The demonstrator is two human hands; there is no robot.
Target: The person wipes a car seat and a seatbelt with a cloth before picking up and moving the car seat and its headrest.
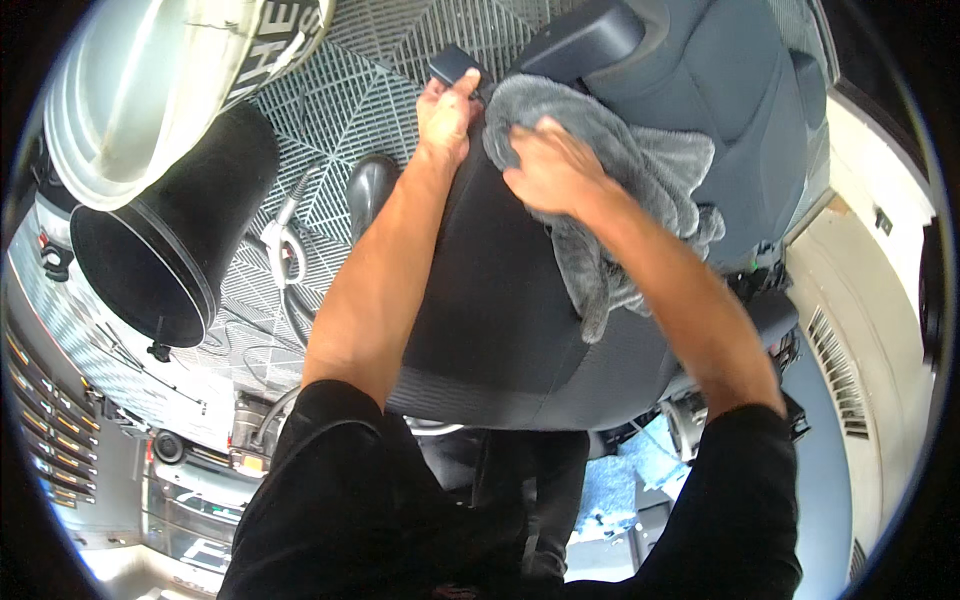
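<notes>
A dark fabric car seat fills the middle of the view. My left hand grips a black seat belt buckle at the cushion's left side, thumb on top. Over the right of the cushion, near the backrest, lies a bunched grey microfibre towel. My right hand presses into this towel with curled fingers; its fingertips are partly hidden in the folds. Black plastic side trim rises just beyond the towel.
At upper left, a translucent white bucket bearing writing partly covers a black bucket. A hose with a white handle lies on grated floor tiles. Blue cloths are behind the seat's front edge. A vented panel stands at right.
</notes>
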